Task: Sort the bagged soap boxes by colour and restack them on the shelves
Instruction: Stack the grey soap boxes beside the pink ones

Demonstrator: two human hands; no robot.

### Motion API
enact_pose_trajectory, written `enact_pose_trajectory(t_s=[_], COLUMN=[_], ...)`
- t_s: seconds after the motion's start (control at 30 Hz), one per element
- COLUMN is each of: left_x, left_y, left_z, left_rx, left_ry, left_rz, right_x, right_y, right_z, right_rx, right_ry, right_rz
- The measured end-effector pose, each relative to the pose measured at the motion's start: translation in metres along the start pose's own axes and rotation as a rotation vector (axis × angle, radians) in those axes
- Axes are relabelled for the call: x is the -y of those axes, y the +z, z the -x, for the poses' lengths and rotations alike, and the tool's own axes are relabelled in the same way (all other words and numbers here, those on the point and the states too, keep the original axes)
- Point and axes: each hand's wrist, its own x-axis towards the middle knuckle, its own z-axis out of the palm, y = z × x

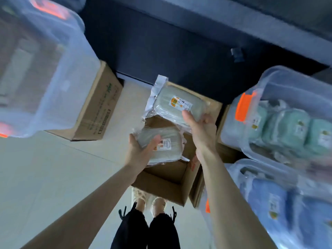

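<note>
Head view, left hand [140, 150] holding grey-green bagged soap box [161, 144], labelled

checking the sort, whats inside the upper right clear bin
The clear bin holds bagged teal soap boxes, at least three side by side. Anything behind or beneath them is hidden.

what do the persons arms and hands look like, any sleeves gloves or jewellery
Both forearms are bare to the frame's edge, no sleeves in view. The left hand and the right hand wear no gloves; no ring, watch or bracelet shows on the parts in view. The picture is slightly blurred, so fine marks cannot be told.
</note>
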Motion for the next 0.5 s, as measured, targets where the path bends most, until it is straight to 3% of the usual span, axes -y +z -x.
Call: enact_pose_trajectory(t_s=[0.17, 0.33, 0.5], left_x=[-0.065, -0.123, -0.155], left_y=[-0.074, -0.167, -0.282], left_z=[0.065, 0.127, 0.178], left_rx=[-0.017, -0.028, 0.057], left_ry=[0.121, 0.223, 0.339], left_rz=[0.12, 0.136, 0.207], right_x=[0.095, 0.174, 0.231], right_y=[0.014, 0.049, 0.1], right_z=[0.079, 0.163, 0.262], right_rx=[0.15, 0.198, 0.315], right_ry=[-0.167, -0.246, -0.337], right_rz=[-0.046, -0.094, -0.113])
